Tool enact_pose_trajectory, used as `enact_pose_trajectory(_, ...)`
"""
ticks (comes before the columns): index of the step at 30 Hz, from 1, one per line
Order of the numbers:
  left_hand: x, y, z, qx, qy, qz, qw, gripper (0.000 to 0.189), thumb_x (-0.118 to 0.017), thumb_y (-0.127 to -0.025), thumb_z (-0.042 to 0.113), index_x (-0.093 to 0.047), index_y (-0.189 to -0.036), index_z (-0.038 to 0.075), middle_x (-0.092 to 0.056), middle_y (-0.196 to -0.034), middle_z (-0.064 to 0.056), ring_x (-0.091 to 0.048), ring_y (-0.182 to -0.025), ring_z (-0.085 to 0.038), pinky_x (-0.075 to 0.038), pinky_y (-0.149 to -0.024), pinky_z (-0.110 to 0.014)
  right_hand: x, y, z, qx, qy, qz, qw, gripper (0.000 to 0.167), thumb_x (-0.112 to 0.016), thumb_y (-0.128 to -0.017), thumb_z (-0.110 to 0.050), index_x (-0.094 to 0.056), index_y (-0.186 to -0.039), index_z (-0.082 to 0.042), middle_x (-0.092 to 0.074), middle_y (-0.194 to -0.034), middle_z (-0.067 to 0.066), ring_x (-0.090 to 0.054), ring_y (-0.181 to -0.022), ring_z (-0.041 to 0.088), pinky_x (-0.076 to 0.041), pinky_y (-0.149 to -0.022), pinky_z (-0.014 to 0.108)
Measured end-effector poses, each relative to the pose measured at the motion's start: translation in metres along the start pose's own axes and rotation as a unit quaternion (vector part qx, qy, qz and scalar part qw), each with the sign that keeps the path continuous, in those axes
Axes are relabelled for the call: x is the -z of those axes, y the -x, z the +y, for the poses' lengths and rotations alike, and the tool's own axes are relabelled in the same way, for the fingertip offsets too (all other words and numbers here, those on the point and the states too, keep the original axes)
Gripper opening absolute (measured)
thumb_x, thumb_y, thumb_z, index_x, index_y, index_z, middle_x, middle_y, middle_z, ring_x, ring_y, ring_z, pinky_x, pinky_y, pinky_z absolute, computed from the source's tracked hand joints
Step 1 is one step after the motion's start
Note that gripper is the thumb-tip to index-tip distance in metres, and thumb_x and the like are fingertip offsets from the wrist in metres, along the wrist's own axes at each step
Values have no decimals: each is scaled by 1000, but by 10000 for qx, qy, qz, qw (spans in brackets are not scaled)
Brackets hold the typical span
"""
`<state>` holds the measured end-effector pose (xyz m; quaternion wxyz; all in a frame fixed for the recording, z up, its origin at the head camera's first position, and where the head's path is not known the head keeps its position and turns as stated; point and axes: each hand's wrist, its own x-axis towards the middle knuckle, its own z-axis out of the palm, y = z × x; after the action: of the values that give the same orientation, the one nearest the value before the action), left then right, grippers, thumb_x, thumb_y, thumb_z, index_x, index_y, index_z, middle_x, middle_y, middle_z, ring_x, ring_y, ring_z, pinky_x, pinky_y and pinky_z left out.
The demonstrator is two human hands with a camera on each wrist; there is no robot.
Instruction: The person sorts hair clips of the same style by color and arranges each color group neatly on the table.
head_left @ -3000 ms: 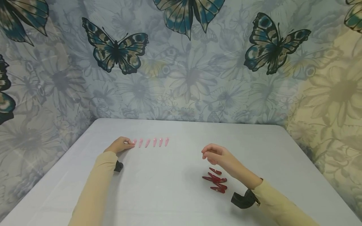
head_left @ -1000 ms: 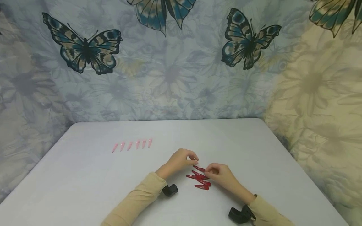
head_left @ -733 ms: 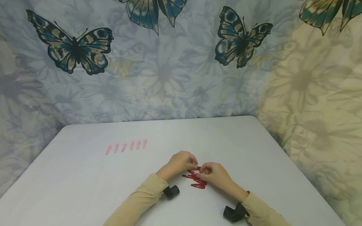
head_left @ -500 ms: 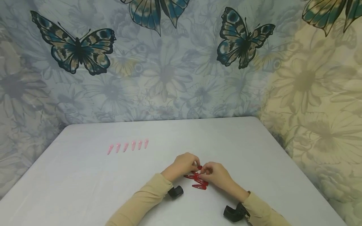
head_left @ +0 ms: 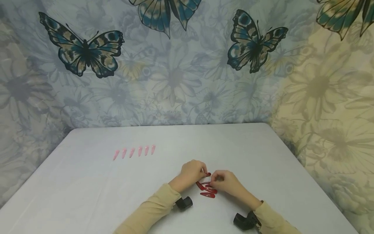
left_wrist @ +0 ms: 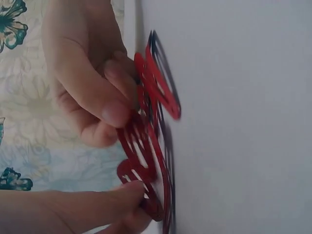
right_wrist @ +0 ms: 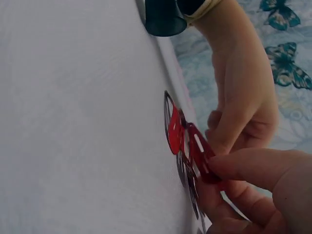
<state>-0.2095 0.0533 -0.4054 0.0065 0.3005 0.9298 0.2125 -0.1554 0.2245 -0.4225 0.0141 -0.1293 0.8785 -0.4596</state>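
Observation:
Several glossy red snap hair clips (head_left: 207, 195) lie in a loose pile on the white table, some overlapping. My left hand (head_left: 191, 174) is at the pile's far left side, thumb and fingertip pinching one red hair clip (left_wrist: 153, 207) whose rounded end pokes out toward the right. Opposite it, my right hand (head_left: 228, 182) pinches another red hair clip (right_wrist: 197, 146) between thumb and fingers, just above the others. Both hands are close together, each partly hiding the clips. In the left wrist view, another red clip (left_wrist: 161, 87) lies beyond the right hand's fingers.
A slanted row of several pink hair clips (head_left: 132, 152) lies at the far left of the white table (head_left: 73, 182). A wall covering with butterflies (head_left: 86, 53) rises behind the table. Black wrist cameras (head_left: 245, 221) hang low beneath the wrists.
From the left end of the pink row, my left hand has come to the red pile and taken hold of a clip. My right hand has lowered and pinches one too. The piled clips have shifted.

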Motion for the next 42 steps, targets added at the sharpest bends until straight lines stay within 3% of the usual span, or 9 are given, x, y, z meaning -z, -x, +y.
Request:
enact_pose_trajectory(5, 6, 0, -5, -34, 409, 296, 9987, 5, -71, -87, 15, -72, -83, 14, -69, -73, 1, -43, -60, -3, -33, -52, -17, 6, -2, -1, -361, -627, -279, 9970, 13, -66, -86, -6, -60, -84, 6, -66, -77, 8, -50, -60, 0, -38, -53, 19)
enact_pose_trajectory(11, 15, 7, -17, -78, 825, 661, 9944, 5, -66, -91, 17, -64, -87, 15, -68, -69, 0, -40, -56, -4, -30, -51, -18, 9, -3, 1, -294, -784, -356, 9959, 15, -66, -86, -5, -58, -86, 8, -65, -75, 7, -51, -63, 0, -40, -56, 18)
enact_pose_trajectory(15, 28, 20, -32, -77, 1480, 576, 9873, 3, -63, -93, 11, -60, -93, 11, -72, -74, -4, -45, -57, -5, -33, -53, -17, 8, -4, 4, -258, -811, -398, 9956, 16, -65, -87, -6, -59, -89, 8, -65, -76, 5, -52, -64, 0, -41, -58, 19)
enact_pose_trajectory(20, 53, 41, -49, 29, 2209, 399, 9745, 9, -62, -93, 6, -70, -95, 3, -72, -81, -9, -52, -64, -8, -40, -58, -18, 11, -3, 5, -272, -706, -568, 9955, 18, -64, -89, -9, -63, -96, 8, -69, -82, 14, -57, -69, 1, -47, -62, 21)
enact_pose_trajectory(25, 76, 60, -72, 48, 1966, 457, 9794, 14, -66, -90, 6, -73, -100, -1, -74, -91, -12, -48, -65, -6, -39, -58, -18, 12, -4, 5, -92, -881, -656, 9939, 19, -63, -90, -7, -60, -99, 10, -70, -82, 16, -58, -69, 0, -47, -63, 21)
enact_pose_trajectory(31, 94, 71, -100, 296, 1737, 623, 9824, 16, -70, -84, -1, -72, -100, -3, -74, -93, -14, -63, -84, -21, -43, -70, -22, 9, -5, 6, 189, -1344, -823, 9873, 20, -64, -89, -2, -53, -92, 13, -68, -72, 0, -59, -68, -1, -46, -63, 20)
enact_pose_trajectory(36, 105, 77, -113, 686, 1819, 649, 9788, 16, -73, -82, 0, -73, -97, -1, -73, -86, -12, -61, -78, -15, -43, -68, -24, 9, -4, 6, -26, -1160, -813, 9899, 20, -67, -88, -5, -58, -90, 13, -62, -71, -8, -58, -67, 0, -45, -61, 20)
enact_pose_trajectory(42, 110, 88, -127, 932, 1759, 520, 9786, 18, -77, -79, 3, -75, -96, -1, -72, -77, -10, -57, -72, -8, -41, -61, -23, 9, -6, 6, -342, -718, -649, 9947, 20, -67, -87, -10, -65, -93, 10, -64, -74, 0, -54, -65, 0, -44, -58, 20)
